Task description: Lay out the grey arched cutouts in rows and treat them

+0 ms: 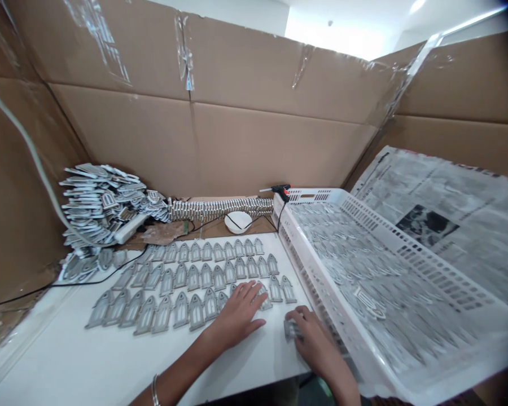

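Observation:
Rows of grey arched window-shaped pieces (pixel 195 282) lie flat on a white table top (pixel 88 361). My left hand (pixel 237 316), with a metal bangle (pixel 154 390) on the wrist, rests with spread fingers on the nearest row. Its fingertips touch the pieces and hold nothing I can see. My right hand (pixel 315 352) sits at the tray's edge, its fingers closed on a small grey arched piece (pixel 293 330). A white perforated plastic tray (pixel 322 254) holding many similar pieces stands just right of that hand.
A heap of pieces (pixel 104 203) and a long stacked row (pixel 218 208) lie behind, near a white round dish (pixel 237 222), a glue gun (pixel 279 192) and a power strip (pixel 129 228). Cardboard walls (pixel 195 141) surround the table; newspaper (pixel 440 225) lies right.

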Demonstrator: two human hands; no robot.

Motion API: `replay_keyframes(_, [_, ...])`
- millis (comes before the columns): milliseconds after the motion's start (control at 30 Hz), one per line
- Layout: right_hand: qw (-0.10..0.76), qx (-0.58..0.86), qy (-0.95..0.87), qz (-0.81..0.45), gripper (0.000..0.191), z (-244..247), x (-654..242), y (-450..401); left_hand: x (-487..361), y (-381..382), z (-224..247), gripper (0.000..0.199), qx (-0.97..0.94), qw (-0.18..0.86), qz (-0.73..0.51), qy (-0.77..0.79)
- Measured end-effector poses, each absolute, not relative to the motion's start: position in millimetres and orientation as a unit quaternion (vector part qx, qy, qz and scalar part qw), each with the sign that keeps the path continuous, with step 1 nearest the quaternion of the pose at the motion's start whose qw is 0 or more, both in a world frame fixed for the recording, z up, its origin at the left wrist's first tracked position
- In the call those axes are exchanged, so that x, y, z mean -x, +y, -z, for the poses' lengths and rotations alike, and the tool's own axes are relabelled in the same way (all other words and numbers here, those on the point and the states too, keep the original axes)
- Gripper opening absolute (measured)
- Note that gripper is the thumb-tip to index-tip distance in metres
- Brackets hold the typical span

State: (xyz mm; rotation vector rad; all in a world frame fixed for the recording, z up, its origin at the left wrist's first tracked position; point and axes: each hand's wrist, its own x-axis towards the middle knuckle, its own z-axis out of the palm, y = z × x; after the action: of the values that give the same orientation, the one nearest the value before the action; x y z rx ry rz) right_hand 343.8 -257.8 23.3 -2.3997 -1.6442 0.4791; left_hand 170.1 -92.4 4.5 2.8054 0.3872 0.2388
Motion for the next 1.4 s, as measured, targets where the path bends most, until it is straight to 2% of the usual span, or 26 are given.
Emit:
replay_keyframes(100, [0.102,0.766,-0.610,-0.176,0.054,-28.1,-331.3,-236.7,-158.3,-95.3,-17.7,0.048,-0.963,0.196,-0.102,0.152])
replay_keyframes(300, [0.159,0.649,-0.731,-0.140,0.048,-35.3,-287.0,-190.6,-131.2,-97.9,-28.5,0.021,-0.887,0.362,-0.122,0.258])
replay_keyframes(433, [0.195,0.600,-0.772,-0.075,0.055,-52.4,-267.6,-168.1,-107.5,-82.5,-28.6,0.015,-0.794,0.459,-0.223,0.331])
replay_keyframes(500, [0.261,0.627,-0.731,-0.063,0.048,-58.5,-262.5,-156.1,-101.8,-72.6,-29.0,0.012,-0.735,0.486,-0.294,0.372])
replay_keyframes(567, [0.348,0.663,-0.649,-0.135,0.038,-58.5,-259.2,-142.9,-103.3,-64.7,-29.6,0.017,-0.674,0.513,-0.356,0.394])
replay_keyframes(700, [0.468,0.605,-0.525,-0.373,0.048,-43.6,-267.6,-113.9,-118.0,-59.5,-30.9,0.025,-0.614,0.584,-0.379,0.373])
replay_keyframes(767, [0.486,0.606,-0.512,-0.366,0.048,-36.5,-287.9,-98.9,-122.8,-59.6,-30.8,0.025,-0.626,0.596,-0.355,0.357])
replay_keyframes(800, [0.480,0.637,-0.506,-0.328,0.047,-34.4,-302.6,-91.3,-123.3,-59.3,-30.3,0.025,-0.640,0.591,-0.342,0.353])
replay_keyframes(867, [0.408,0.762,-0.469,-0.180,0.040,-32.9,-337.7,-76.0,-121.1,-57.0,-28.1,0.028,-0.670,0.567,-0.317,0.359])
replay_keyframes(967, [0.360,0.821,-0.428,-0.112,0.037,-31.2,-387.0,-52.8,-113.7,-50.0,-21.9,0.031,-0.688,0.544,-0.297,0.376])
replay_keyframes(1200, [0.254,0.866,-0.421,-0.089,0.033,-7.9,-423.8,-17.7,-102.9,-36.6,-8.8,0.034,-0.679,0.540,-0.298,0.398])
replay_keyframes(1400, [0.232,0.847,-0.469,-0.096,0.028,-4.1,-428.2,-23.4,-86.6,-23.0,-7.5,0.037,-0.678,0.520,-0.320,0.408])
